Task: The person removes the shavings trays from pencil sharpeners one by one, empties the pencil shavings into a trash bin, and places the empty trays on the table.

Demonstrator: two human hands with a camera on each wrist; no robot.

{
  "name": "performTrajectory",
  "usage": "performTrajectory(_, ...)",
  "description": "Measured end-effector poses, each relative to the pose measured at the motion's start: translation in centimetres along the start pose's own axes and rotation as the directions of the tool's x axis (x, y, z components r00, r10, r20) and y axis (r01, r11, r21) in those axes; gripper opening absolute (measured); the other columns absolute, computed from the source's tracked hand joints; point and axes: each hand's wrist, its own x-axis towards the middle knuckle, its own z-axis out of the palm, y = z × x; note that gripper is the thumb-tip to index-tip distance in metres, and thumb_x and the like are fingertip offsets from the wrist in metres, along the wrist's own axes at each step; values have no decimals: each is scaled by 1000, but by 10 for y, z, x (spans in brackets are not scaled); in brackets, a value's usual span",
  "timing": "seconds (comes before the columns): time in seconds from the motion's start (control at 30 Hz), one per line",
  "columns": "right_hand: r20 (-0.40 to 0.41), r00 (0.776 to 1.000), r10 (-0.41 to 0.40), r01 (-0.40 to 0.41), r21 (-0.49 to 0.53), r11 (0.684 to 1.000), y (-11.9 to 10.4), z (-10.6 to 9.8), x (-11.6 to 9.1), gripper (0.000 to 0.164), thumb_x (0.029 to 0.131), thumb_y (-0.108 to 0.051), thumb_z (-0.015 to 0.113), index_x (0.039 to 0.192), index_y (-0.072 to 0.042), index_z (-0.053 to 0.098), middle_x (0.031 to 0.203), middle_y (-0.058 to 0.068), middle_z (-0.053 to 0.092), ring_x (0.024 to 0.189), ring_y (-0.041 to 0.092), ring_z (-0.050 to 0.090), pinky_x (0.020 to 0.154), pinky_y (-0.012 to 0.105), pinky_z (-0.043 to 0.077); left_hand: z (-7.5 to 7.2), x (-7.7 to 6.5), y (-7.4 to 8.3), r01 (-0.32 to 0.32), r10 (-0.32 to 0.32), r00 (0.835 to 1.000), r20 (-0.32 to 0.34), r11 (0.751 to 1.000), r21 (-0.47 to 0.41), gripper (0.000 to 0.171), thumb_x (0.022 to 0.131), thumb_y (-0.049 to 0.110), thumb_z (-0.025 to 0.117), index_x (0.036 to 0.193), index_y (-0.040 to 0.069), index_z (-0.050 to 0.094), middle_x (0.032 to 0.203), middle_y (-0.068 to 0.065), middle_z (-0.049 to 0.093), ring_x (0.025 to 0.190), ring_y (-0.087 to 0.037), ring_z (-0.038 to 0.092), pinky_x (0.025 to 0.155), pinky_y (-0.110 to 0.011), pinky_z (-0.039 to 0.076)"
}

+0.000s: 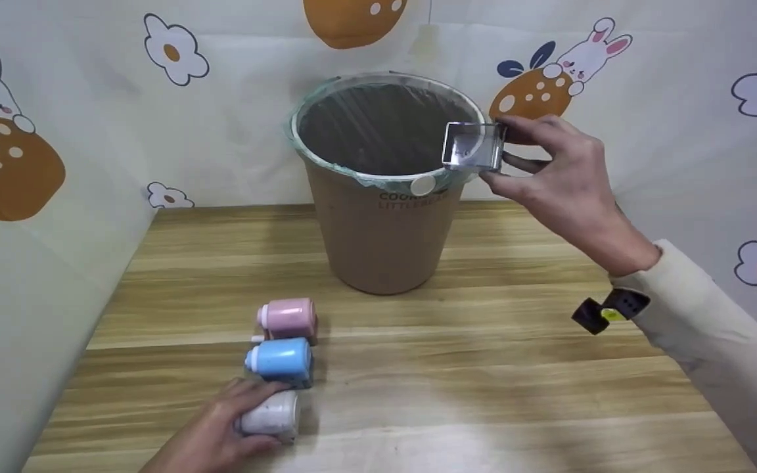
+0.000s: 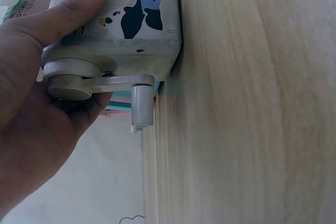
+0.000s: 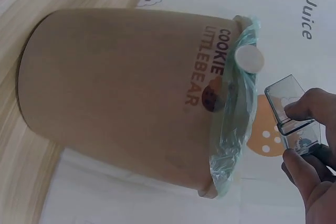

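My left hand (image 1: pixel 221 424) grips a white hand-crank pencil sharpener (image 1: pixel 272 415) on the table, fingers on one side and thumb on the other. In the left wrist view the sharpener's crank arm (image 2: pixel 118 82) and a dark cartoon print show on its body. My right hand (image 1: pixel 566 161) pinches a small transparent plastic drawer (image 1: pixel 474 146) by its side, over the right rim of a brown bin (image 1: pixel 385 243). In the right wrist view the drawer (image 3: pixel 294 108) is tilted at the bin's mouth, just outside the green liner bag (image 3: pixel 236 124).
A blue sharpener (image 1: pixel 280 359) and a pink sharpener (image 1: pixel 288 316) stand in a row beyond the white one. The wood-grain table (image 1: pixel 483 368) meets a printed backdrop (image 1: pixel 234 131) behind and at the sides. A camera (image 1: pixel 605 312) is strapped to the right wrist.
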Motion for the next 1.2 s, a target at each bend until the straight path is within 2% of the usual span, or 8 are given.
performTrajectory(0.13,20,998,67,-68,14,998,1,-1,-7,51,80,-10,82,129,-10,67,121,9,63,117,20,64,91,18,56,0,0,-1,1,-1,1000,4,1000,4,59,81,44,80,134,27,62,130,0,63,118,-14,56,91,-29,52)
performTrajectory(0.27,48,993,110,-113,63,992,5,1,-13,54,79,-8,83,130,-11,66,122,7,63,116,18,64,90,19,57,1,0,-1,-23,24,999,-26,999,31,59,79,43,82,132,26,63,127,0,64,116,-14,58,90,-31,54)
performTrajectory(0.37,50,993,111,-117,114,987,10,2,-18,56,78,-4,83,131,-10,66,121,8,63,117,18,65,88,19,57,2,-1,-1,-26,28,999,-42,999,47,60,78,43,83,131,25,63,127,0,65,116,-14,58,90,-32,54)
performTrajectory(0.6,28,995,92,-94,74,993,10,0,-32,56,78,1,81,131,-7,65,116,8,62,118,21,65,86,16,56,3,-1,-1,-28,32,997,-66,997,68,61,75,42,85,130,26,64,125,0,66,115,-15,59,89,-34,55)
performTrajectory(0.73,45,995,89,-94,121,988,9,2,-43,57,76,6,79,131,-4,65,114,6,61,116,14,65,85,17,57,3,0,0,-46,52,996,-75,996,71,61,74,40,86,129,24,65,124,0,66,113,-12,58,88,-31,54)
performTrajectory(0.87,82,991,102,-116,181,977,6,8,-57,57,74,10,79,129,-1,65,113,7,61,113,8,65,85,21,58,2,1,1,-26,28,999,-45,998,53,61,76,42,85,130,24,64,126,-1,65,115,-14,58,89,-33,54)
performTrajectory(1.0,116,986,121,-143,204,968,4,15,-70,57,74,11,79,128,-1,66,116,9,61,114,9,65,84,22,59,1,2,2,-6,8,1000,-27,999,50,61,77,42,84,131,25,63,128,-2,64,117,-20,59,92,-38,55)
performTrajectory(1.2,139,981,131,-160,222,962,6,23,-84,57,73,12,80,127,0,66,113,12,63,115,14,66,83,23,59,2,2,2,-30,32,998,-47,998,57,61,76,40,85,131,24,64,126,-2,65,115,-17,60,90,-37,56)
